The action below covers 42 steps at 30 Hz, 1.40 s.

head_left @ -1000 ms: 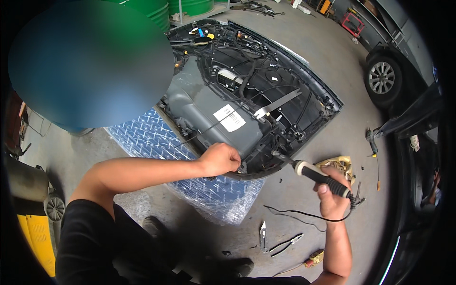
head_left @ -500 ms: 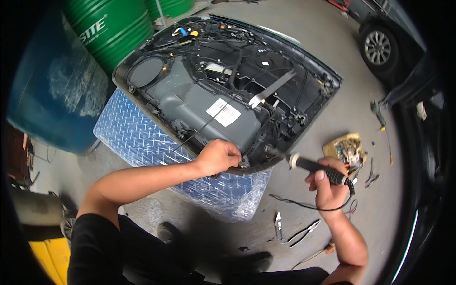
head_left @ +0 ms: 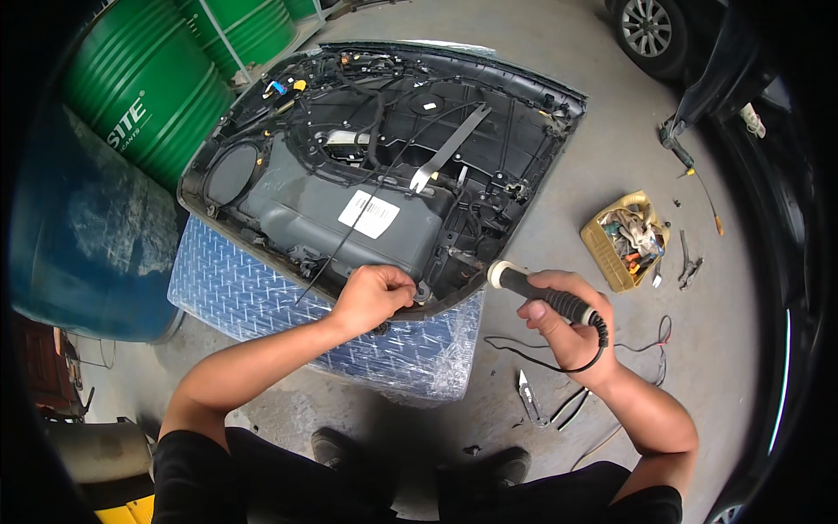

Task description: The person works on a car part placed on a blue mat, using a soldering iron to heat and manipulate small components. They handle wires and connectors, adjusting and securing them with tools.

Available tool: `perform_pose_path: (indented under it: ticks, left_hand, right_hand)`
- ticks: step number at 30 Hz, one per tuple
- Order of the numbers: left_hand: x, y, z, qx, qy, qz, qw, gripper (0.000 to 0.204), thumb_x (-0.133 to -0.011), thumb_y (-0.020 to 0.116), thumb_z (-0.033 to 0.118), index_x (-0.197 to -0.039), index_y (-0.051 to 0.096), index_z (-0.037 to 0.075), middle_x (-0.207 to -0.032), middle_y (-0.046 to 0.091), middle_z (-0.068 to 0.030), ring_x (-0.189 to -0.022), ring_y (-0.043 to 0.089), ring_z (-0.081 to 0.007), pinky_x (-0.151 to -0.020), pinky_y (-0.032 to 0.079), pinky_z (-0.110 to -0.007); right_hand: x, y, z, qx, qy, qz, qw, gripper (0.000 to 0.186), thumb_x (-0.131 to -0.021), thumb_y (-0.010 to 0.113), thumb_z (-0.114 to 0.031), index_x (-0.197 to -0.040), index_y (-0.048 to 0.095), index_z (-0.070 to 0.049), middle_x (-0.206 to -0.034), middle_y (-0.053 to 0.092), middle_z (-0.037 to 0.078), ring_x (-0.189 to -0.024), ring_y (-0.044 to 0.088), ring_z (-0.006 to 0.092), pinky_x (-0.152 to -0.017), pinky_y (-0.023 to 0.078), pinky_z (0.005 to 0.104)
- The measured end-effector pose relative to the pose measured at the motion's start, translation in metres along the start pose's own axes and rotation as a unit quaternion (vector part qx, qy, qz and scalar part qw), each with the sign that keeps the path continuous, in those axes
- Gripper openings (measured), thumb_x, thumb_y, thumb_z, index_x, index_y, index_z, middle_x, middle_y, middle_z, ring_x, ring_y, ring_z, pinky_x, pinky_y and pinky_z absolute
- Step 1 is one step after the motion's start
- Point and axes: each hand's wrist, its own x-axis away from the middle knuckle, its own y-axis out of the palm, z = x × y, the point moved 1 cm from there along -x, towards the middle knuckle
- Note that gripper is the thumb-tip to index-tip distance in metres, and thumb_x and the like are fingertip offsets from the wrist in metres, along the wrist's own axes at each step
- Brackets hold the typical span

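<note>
My left hand [head_left: 377, 295] rests at the near edge of a car door [head_left: 559, 131], which lies inner side up. Its thumb and fingertips are pinched together beside a round fitting near the corner; what they hold, if anything, is hidden. In my right hand [head_left: 572, 319] is a corded soldering iron [head_left: 552, 298] with a black ribbed handle and a cream collar. Its metal tip points left, over the door's near right corner, a short way from my left fingers. A black cord loops under my right wrist. Across the grey panel cover [head_left: 301, 205] lies a grey forked pry tool [head_left: 449, 148].
The door sits on a blue, plastic-wrapped pack [head_left: 244, 284]. A yellow basket [head_left: 607, 253] of tools and rags stands right; a knife [head_left: 529, 397] and pliers [head_left: 572, 409] lie on the floor. Green drums [head_left: 157, 79], a blue barrel [head_left: 87, 218] and a car [head_left: 742, 262] flank the area.
The view has shifted, so the door appears farther left. My right hand has brought the iron slightly closer to the door corner, while my left hand keeps its pinch at the edge.
</note>
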Motion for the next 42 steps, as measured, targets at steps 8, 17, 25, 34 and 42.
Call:
perform_pose_path:
  ticks: [8, 17, 25, 34, 42]
  left_hand:
    - [0.0, -0.002, 0.0, 0.025, 0.0, 0.009, 1.0, 0.015, -0.084, 0.07, 0.009, -0.092, 0.073, -0.003, -0.076, 0.073, -0.0098, -0.068, 0.068, -0.0112, -0.064, 0.053, -0.027]
    - [-0.003, 0.001, -0.011, 0.012, 0.05, 0.027, 0.998, 0.012, -0.078, 0.07, 0.007, -0.085, 0.073, -0.002, -0.076, 0.072, -0.0136, -0.067, 0.069, -0.0161, -0.066, 0.054, -0.03]
    - [-0.001, -0.002, -0.01, -0.018, 0.051, 0.017, 0.998, 0.012, -0.082, 0.067, 0.003, -0.091, 0.071, -0.005, -0.078, 0.073, -0.0081, -0.071, 0.067, -0.0095, -0.068, 0.054, -0.026]
    - [-0.003, -0.001, -0.011, -0.015, 0.054, 0.019, 0.998, 0.011, -0.081, 0.068, 0.004, -0.089, 0.072, -0.003, -0.078, 0.073, -0.0098, -0.071, 0.068, -0.0124, -0.069, 0.054, -0.027]
    - [-0.002, -0.001, -0.013, -0.018, 0.072, 0.037, 0.997, 0.013, -0.079, 0.07, 0.01, -0.086, 0.073, -0.001, -0.076, 0.072, -0.0132, -0.067, 0.07, -0.0179, -0.067, 0.054, -0.03]
  right_hand:
    - [-0.001, 0.002, -0.001, 0.058, -0.063, -0.018, 0.996, 0.023, -0.084, 0.071, -0.003, -0.106, 0.066, 0.0, -0.081, 0.071, 0.01, -0.064, 0.063, 0.0107, -0.06, 0.048, 0.0236]
    - [0.023, -0.007, -0.007, 0.122, -0.096, -0.032, 0.987, 0.025, -0.079, 0.072, 0.0, -0.104, 0.068, 0.003, -0.086, 0.073, 0.016, -0.072, 0.071, 0.0193, -0.068, 0.054, 0.0272]
    - [0.025, -0.001, -0.001, 0.089, -0.071, -0.008, 0.993, 0.025, -0.08, 0.074, -0.002, -0.104, 0.069, 0.002, -0.086, 0.073, 0.014, -0.071, 0.07, 0.0151, -0.066, 0.053, 0.0256]
    - [0.022, 0.005, 0.007, 0.081, -0.076, -0.02, 0.994, 0.026, -0.079, 0.076, -0.006, -0.104, 0.069, 0.002, -0.086, 0.073, 0.014, -0.065, 0.065, 0.0131, -0.062, 0.051, 0.025]
    - [0.017, 0.008, 0.001, 0.083, -0.026, -0.012, 0.996, 0.026, -0.08, 0.076, -0.007, -0.104, 0.069, 0.001, -0.084, 0.072, 0.012, -0.065, 0.065, 0.0126, -0.063, 0.051, 0.0248]
